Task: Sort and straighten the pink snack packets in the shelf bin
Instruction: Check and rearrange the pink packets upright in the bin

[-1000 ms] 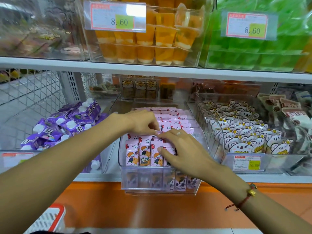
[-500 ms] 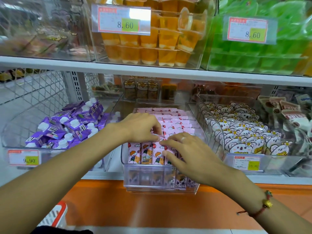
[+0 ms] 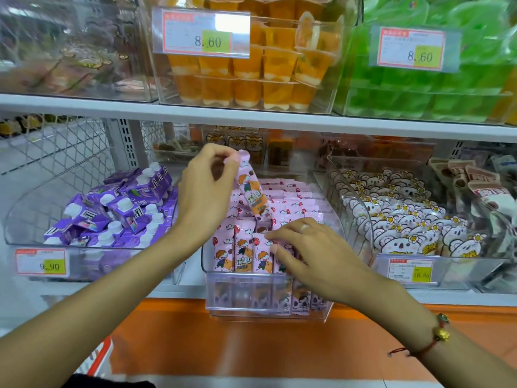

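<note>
A clear plastic shelf bin (image 3: 268, 301) in the middle of the lower shelf holds rows of pink snack packets (image 3: 293, 204) printed with a cartoon child. My left hand (image 3: 205, 191) pinches one pink packet (image 3: 251, 191) by its top edge and holds it tilted above the rows. My right hand (image 3: 310, 250) lies palm down on the front row, fingertips touching the tops of the upright front packets (image 3: 243, 252). A ring shows on one finger of that hand.
A bin of purple cartons (image 3: 117, 208) stands to the left, a bin of koala-print packets (image 3: 402, 222) to the right. Orange jelly cups (image 3: 251, 74) and green packs (image 3: 436, 79) fill the shelf above. A red-rimmed basket (image 3: 98, 359) sits low left.
My left hand has lifted one pink packet up out of the rows, where before both hands were pressed together on the front packets. The right hand stays on the front row.
</note>
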Motion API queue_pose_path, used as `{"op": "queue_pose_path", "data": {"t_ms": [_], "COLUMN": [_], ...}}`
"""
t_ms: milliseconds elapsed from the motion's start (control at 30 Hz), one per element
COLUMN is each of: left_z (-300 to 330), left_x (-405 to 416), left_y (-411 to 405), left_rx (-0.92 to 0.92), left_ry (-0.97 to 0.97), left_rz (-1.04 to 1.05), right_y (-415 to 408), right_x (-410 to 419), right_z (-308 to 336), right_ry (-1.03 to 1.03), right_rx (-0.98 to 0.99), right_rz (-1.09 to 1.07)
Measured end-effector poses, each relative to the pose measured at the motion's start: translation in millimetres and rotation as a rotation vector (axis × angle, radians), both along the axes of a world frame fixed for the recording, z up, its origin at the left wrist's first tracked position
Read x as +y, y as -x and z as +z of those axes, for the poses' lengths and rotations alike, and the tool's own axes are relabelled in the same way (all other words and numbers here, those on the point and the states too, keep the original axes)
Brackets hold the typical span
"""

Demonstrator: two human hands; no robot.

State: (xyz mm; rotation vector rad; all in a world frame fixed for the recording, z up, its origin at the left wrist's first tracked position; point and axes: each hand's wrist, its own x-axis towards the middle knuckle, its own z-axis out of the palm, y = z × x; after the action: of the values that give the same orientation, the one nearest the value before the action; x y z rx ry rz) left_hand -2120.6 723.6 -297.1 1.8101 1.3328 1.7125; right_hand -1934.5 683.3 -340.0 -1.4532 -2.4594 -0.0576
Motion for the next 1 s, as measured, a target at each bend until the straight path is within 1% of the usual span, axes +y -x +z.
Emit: {"op": "queue_pose_path", "data": {"t_ms": [67,100,200,267,333,433,467,533,600,633,667,733,867,1000], "left_z": [-2.5,-2.8,-3.3,-5.2,-7.3,-7.6,-8.0,-10.9,-15.0,-17.0,-19.3,-24.9,-37.5,-39.1], "left_x": [-8.1,-10.9,-19.8,-27.1,-33.1,-37.3,-38.1,-38.6,-37.9,-37.1,-36.2,-35.6,-38.2,-38.7], "left_y": [2.0,2.8,3.1,-0.4,-5.1,-9.1,-9.3,-8.0,-5.6,-4.5,-3.6,-3.8,-9.6,-11.2], "left_rx": [-0.078,-0.106,-0.147,-0.147,-0.154,-0.218,-0.247,-0.269,-0.242,-0.213,-0.167,-0.051,0.068,0.129], "left_ry": [-0.098,-0.128,-0.146,-0.117,-0.076,0.001,0.03,0.084,0.12,0.132,0.143,0.177,0.251,0.173], "left_rz": [0.035,0.048,0.046,-0.014,-0.091,-0.213,-0.257,-0.311,-0.32,-0.315,-0.309,-0.319,-0.378,-0.305], "right_y": [1.9,3.0,8.6,15.2,23.1,30.9,31.6,29.7,24.9,22.5,20.6,18.9,20.7,20.7], "right_x": [0.6,0.6,-2.0,-5.5,-9.7,-12.1,-12.1,-10.0,-6.2,-5.3,-4.6,-4.5,-5.7,-5.4], "right_z": [2.0,3.3,10.4,16.9,21.2,23.8,24.6,27.3,30.2,31.0,31.3,30.1,26.3,24.0], "right_ry": [-0.002,-0.008,-0.041,0.025,0.114,0.143,0.165,0.281,0.474,0.557,0.608,0.646,0.655,0.608], "right_rx": [0.054,0.122,0.486,0.687,0.765,0.798,0.856,1.076,1.318,1.4,1.446,1.477,1.46,1.469], "right_rz": [-0.001,-0.005,-0.052,-0.031,0.018,0.079,0.082,0.02,-0.087,-0.107,-0.109,-0.109,-0.076,-0.094]}}
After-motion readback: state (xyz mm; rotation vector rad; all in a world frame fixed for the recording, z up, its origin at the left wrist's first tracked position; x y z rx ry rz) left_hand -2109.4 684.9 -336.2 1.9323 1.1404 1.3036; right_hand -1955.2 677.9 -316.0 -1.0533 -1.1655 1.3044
